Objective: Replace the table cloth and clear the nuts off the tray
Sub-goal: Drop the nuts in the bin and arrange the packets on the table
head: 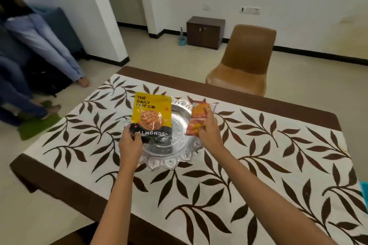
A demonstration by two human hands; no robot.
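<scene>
A round silver tray (179, 131) with a scalloped rim sits in the middle of the table, on a white table cloth (258, 165) printed with brown leaves and edged in brown. My left hand (130, 144) grips the bottom corner of a yellow and black almond packet (152, 114), held upright over the tray's left side. My right hand (209, 132) holds an orange nut packet (199, 118) by its lower right edge, over the tray's right side.
A brown chair (245, 59) stands behind the table's far edge. A small dark cabinet (205, 31) is against the back wall. People sit on a sofa at the left (29, 45), feet on the floor near a green mat (37, 125).
</scene>
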